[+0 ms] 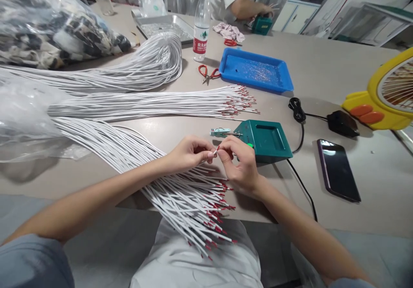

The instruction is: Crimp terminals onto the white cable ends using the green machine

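Observation:
My left hand (195, 152) pinches a white cable close to its end. Thumb and fingertips of my right hand (237, 159) close on the short red tip (217, 148) of the same cable, touching my left fingertips. Just behind my right hand stands a small green machine (267, 137) with a metal arm pointing left. Below my hands, a loose bundle of white cables (180, 197) with red ends hangs over the table edge towards my lap. Another bundle of white cables (155, 103) lies straight across the table beyond my hands.
A blue tray (258, 70) holding small scraps, red-handled scissors (208, 73) and a water bottle (200, 25) stand farther back. To the right are a phone (338, 169), a black adapter (342, 123) and a yellow fan (387, 92). A co-worker's hand (264, 10) is at another green device.

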A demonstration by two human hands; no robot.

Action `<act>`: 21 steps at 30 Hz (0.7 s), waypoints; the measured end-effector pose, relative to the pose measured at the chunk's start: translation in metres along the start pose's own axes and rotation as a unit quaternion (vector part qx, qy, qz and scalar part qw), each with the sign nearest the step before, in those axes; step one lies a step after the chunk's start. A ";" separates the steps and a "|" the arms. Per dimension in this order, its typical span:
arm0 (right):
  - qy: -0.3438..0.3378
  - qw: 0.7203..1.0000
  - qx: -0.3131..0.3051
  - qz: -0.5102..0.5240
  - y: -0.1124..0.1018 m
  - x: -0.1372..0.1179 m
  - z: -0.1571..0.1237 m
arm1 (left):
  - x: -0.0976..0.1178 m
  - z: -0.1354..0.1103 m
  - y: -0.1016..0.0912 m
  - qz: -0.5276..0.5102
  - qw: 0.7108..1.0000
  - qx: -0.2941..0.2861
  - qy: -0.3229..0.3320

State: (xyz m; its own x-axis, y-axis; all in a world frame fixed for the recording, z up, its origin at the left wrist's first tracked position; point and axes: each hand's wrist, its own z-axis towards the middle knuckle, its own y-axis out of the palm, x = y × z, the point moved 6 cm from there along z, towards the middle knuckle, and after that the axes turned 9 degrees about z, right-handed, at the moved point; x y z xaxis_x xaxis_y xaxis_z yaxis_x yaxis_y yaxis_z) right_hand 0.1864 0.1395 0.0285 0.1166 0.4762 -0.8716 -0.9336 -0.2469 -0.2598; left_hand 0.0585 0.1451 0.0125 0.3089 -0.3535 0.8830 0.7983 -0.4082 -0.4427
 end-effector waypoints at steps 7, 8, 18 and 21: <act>0.423 0.751 -0.135 0.489 0.043 0.009 -0.026 | 0.018 -0.015 -0.026 0.331 0.927 0.007 0.177; 0.429 0.736 -0.139 0.504 0.045 0.006 -0.026 | 0.023 -0.016 -0.029 0.332 0.926 0.020 0.180; -0.060 0.989 0.062 -0.118 -0.001 -0.009 -0.005 | -0.018 -0.015 -0.003 -0.307 0.926 0.002 -0.218; -0.161 0.959 -0.007 -0.232 0.011 -0.011 -0.006 | -0.030 -0.018 0.003 -0.354 0.901 -0.026 -0.249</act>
State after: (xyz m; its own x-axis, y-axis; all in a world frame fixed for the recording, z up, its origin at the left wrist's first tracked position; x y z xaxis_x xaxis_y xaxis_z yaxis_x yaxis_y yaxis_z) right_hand 0.1775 0.1264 0.0324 0.4062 0.7725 -0.4881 -0.8014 0.0445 -0.5965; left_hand 0.0428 0.1393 -0.0178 -0.0635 0.4267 0.9022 0.8653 -0.4269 0.2628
